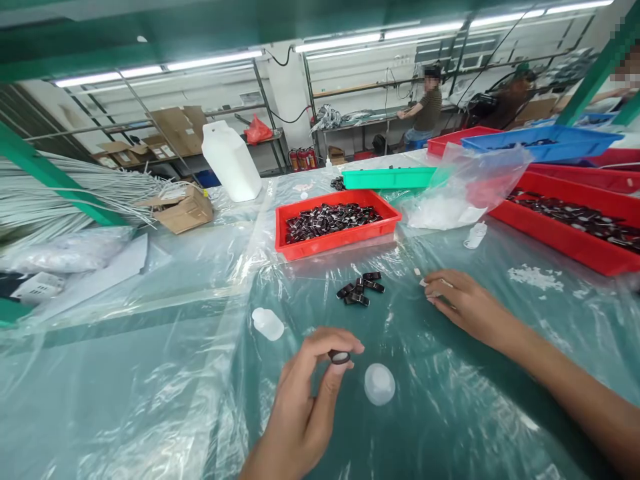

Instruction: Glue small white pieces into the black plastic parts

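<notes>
Left hand point(303, 397) pinches a small dark piece point(341, 357) above the counter point(175, 373), apparently mid-work, while the right hand point(465, 305), its grip unclear, meets a white bit point(423, 283), and whether the loose black pieces point(359, 287) before the filled red tray point(345, 243) are done or waiting cannot be told.

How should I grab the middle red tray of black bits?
I'd hold the red tray by its two short ends, coming from left and right together: it's long and loaded with black pieces, so that should keep it level. Mind the clear bag near its right end.
</notes>
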### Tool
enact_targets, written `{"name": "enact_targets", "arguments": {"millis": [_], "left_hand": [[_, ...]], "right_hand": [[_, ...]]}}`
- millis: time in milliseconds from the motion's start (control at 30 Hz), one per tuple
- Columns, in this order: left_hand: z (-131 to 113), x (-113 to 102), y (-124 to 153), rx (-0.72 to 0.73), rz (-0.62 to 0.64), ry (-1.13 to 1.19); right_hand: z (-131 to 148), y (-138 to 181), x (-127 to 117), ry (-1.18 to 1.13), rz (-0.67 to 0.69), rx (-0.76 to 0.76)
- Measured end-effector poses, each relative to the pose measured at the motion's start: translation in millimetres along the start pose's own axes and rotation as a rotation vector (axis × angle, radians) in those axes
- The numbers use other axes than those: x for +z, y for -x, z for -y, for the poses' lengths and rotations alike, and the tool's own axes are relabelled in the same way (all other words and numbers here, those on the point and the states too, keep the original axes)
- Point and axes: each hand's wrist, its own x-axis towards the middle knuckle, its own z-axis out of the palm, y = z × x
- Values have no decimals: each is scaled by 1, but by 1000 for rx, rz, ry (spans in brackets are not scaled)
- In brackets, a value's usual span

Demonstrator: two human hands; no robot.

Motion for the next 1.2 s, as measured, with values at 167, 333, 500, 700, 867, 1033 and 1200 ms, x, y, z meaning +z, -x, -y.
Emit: {"name": "enact_targets", "arguments": {"millis": [167, 333, 500, 700, 867, 1033, 1200], "left_hand": [[0, -1, -1, -17, 20, 32], [1, -3, -2, -11, -27, -22], [4, -6, -4, 37, -98, -134], [5, -6, -8, 78, -99, -200], [4, -3, -7, 101, -57, -205], [6, 0, -6, 64, -29, -194], [10, 0, -7, 45, -6, -217]], "right_hand": [[66, 5, -16, -177, 171, 2], [124, 6, -4, -633, 486, 173], [129, -11, -13, -806, 449, 191], [123, -31, -37, -637, 75, -36], [117, -14, -32, -406, -24, -134], [108, -2, -29, -274, -71, -175], [104, 4, -30, -197, -113, -188]]}}
